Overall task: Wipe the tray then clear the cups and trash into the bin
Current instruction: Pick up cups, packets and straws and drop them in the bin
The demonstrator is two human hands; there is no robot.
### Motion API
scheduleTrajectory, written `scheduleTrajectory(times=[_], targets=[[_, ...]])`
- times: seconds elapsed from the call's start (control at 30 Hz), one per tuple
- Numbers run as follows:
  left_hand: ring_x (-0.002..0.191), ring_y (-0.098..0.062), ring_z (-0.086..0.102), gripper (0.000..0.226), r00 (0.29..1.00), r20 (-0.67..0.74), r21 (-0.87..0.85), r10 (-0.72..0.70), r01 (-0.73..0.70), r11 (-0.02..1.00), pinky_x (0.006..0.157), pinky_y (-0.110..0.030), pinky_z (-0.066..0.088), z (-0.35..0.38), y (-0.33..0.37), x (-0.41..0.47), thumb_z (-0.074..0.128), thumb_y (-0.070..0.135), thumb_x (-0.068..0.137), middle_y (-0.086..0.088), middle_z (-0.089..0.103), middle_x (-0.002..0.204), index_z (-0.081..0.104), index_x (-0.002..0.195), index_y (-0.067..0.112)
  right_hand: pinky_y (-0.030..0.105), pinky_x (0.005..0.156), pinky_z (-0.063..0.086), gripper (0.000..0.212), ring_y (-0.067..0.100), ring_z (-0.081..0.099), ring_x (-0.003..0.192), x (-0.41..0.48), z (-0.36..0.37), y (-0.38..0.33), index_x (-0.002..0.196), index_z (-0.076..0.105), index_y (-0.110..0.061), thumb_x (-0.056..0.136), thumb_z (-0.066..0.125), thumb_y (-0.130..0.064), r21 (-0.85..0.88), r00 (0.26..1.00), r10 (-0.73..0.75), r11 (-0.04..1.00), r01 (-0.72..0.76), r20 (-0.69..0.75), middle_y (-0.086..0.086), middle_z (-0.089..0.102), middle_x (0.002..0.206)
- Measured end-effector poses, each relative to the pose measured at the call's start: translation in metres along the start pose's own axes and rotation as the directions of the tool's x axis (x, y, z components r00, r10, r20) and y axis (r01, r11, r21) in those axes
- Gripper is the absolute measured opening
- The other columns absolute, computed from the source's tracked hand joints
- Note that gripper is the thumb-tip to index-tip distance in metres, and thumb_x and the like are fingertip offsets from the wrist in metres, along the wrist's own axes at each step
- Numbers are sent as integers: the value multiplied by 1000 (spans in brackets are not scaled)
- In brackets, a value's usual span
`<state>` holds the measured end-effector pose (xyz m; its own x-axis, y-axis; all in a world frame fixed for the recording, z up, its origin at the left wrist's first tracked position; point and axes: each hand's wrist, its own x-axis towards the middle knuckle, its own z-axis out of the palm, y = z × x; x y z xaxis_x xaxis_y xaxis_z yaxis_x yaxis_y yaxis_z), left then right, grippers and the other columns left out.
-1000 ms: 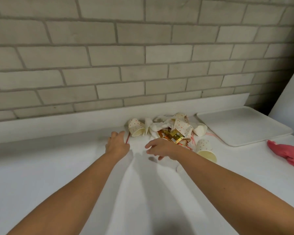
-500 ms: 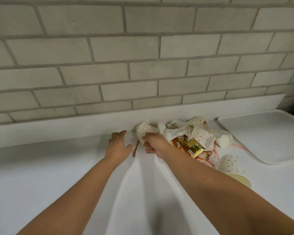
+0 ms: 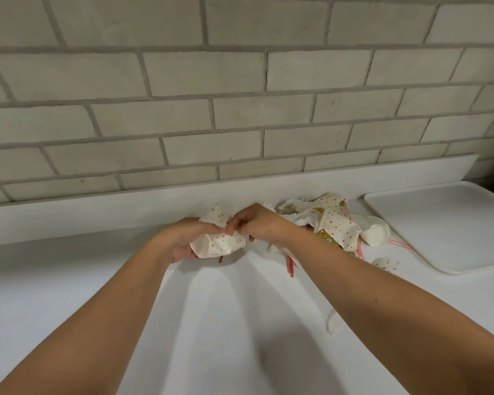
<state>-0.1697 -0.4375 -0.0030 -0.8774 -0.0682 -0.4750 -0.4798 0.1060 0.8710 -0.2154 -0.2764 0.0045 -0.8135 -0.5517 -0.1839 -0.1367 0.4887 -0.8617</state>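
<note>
My left hand (image 3: 180,240) grips a white paper cup with orange dots (image 3: 220,242), lying on its side just above the counter. My right hand (image 3: 258,225) pinches the same cup at its upper edge. A red straw end (image 3: 220,259) pokes out below the cup. To the right lies a pile of trash (image 3: 325,220): crumpled napkins, dotted cups, a gold wrapper (image 3: 330,240), a plain white cup (image 3: 375,232) and a red striped straw (image 3: 291,265). Another dotted cup (image 3: 387,265) lies beside my right forearm. The white tray (image 3: 451,223) sits at the far right.
A white counter (image 3: 69,280) runs below a grey brick wall (image 3: 211,95) with a low white backsplash (image 3: 97,215). A small white paper scrap (image 3: 333,323) lies by my right forearm. No bin is in view.
Both hands came together on the dotted cup and lifted it off the counter. The left hand went from resting flat beside the pile to gripping the cup. The view shifted left.
</note>
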Motion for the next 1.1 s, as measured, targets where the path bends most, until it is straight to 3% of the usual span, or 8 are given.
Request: scheduleTrajectory(times=[0.1, 0.27, 0.43, 0.57, 0.7, 0.8, 1.0, 1.1], targets=[[82, -21, 61, 37, 998, -58, -114, -18, 12, 993, 57, -33, 50, -2, -3, 5, 60, 5, 86, -8, 64, 97, 51, 121, 11, 17, 62, 43, 33, 9, 54, 71, 8, -13, -7, 109, 66, -6, 85, 47, 6, -74, 996, -51, 996, 46, -67, -5, 61, 83], [99, -29, 60, 41, 973, -230, -279, -16, -50, 959, 67, -37, 52, -18, -14, 15, 63, 8, 85, -14, 61, 116, 50, 123, 11, 35, 96, 37, 40, 28, 40, 124, 31, -40, 12, 129, 49, -15, 90, 52, -23, -489, 894, -23, 843, -223, -447, 9, 48, 131], [93, -28, 60, 30, 950, -309, -331, 37, -144, 933, 67, -36, 51, -25, -21, 20, 62, 8, 86, -10, 62, 106, 53, 113, 14, 40, 100, 30, 71, 31, 37, 125, 43, -25, 28, 132, 39, -12, 81, 59, -57, -729, 932, 85, 600, -329, -351, 11, 47, 130], [81, -21, 59, 22, 947, -314, -319, 72, -177, 931, 70, -34, 49, -23, -24, 21, 62, 8, 86, -3, 63, 92, 56, 106, 15, 38, 100, 32, 70, 30, 38, 124, 56, -4, 35, 134, 37, -10, 80, 65, -46, -888, 976, 40, 409, -211, -213, 9, 49, 129], [82, -22, 59, 22, 937, -339, -310, 81, -192, 931, 80, -39, 49, -26, -26, 21, 63, 9, 85, -2, 63, 92, 56, 104, 15, 33, 97, 41, 46, 30, 48, 121, 66, 12, 42, 130, 45, -1, 87, 60, -7, -895, 996, 79, 438, -80, -50, 16, 50, 129], [82, -22, 60, 21, 934, -346, -307, 92, -205, 929, 75, -36, 50, -28, -28, 21, 63, 9, 85, -3, 63, 92, 56, 104, 15, 32, 92, 46, 40, 30, 57, 112, 65, 17, 41, 122, 53, 1, 83, 61, 1, -886, 995, 94, 456, -82, -44, 16, 58, 121], [81, -21, 59, 16, 927, -361, -316, 105, -228, 921, 79, -38, 48, -31, -30, 19, 62, 9, 86, -2, 62, 91, 56, 99, 16, 34, 86, 40, 31, 34, 49, 113, 61, 11, 20, 124, 44, 2, 94, 39, -3, -554, 942, -129, 829, -69, -309, 19, 42, 126], [82, -21, 59, 19, 918, -382, -329, 101, -238, 914, 75, -35, 48, -34, -30, 19, 62, 9, 86, -3, 63, 93, 56, 102, 15, 26, 75, 35, 36, 32, 52, 107, 61, 12, 9, 120, 50, -1, 88, 35, 9, -401, 931, -176, 915, 35, -321, 19, 49, 121]])
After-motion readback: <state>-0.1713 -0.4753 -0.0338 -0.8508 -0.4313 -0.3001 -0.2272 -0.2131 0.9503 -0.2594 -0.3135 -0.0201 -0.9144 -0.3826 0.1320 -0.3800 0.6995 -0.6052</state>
